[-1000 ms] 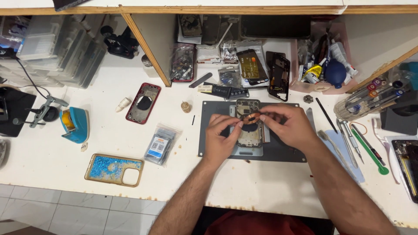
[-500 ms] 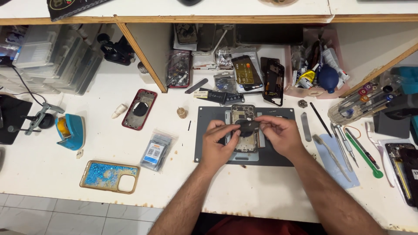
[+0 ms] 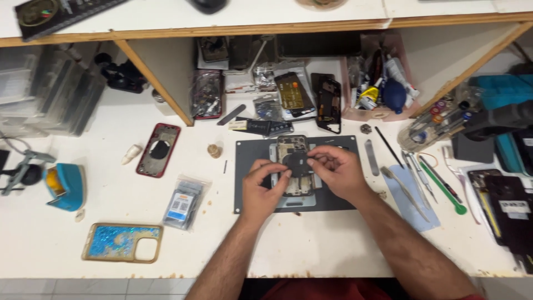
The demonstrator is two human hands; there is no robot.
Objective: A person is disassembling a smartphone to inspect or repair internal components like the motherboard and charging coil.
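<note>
While gripped: both hands (image 3: 302,180), phone housing (image 3: 293,145).

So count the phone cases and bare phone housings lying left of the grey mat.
2. A red phone housing lies left of the grey mat, below the shelf divider. A glittery blue case lies near the table's front edge. Others may be hidden in the shelf clutter.

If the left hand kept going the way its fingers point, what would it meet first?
The left hand points up and right at the opened phone on the dark mat; its fingertips seem already on it, the right hand just beyond.
</note>
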